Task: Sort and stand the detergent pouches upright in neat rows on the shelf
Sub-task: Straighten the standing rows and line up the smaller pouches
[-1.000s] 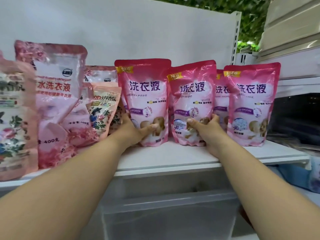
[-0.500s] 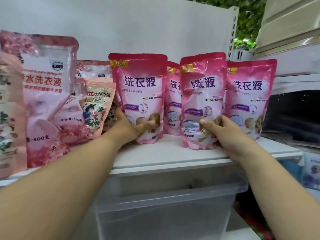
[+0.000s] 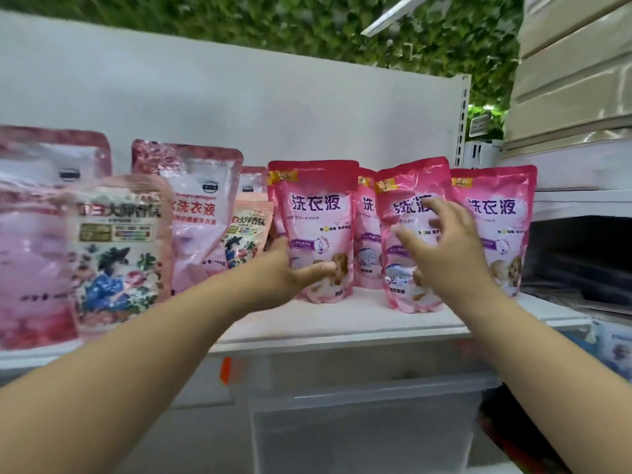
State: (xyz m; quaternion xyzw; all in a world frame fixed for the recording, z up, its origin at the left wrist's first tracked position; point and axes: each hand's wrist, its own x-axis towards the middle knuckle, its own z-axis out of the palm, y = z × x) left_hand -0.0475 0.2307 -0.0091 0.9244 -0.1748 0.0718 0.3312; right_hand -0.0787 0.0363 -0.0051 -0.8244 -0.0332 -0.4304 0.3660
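On the shelf [image 3: 342, 323], the middle pouch [image 3: 407, 234] stands twisted and forward of its row; unheld, it could slump or topple its neighbours. The right hand [image 3: 444, 248] hovers before it, fingers spread, gripping nothing. The left hand [image 3: 290, 271] grips the left pouch [image 3: 314, 213], thumb across its front.

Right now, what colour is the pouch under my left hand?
Pink pouch with a darker pink top; left hand grips it. Head view.

Pink pouches [image 3: 313, 230], white shelf [image 3: 342, 319]
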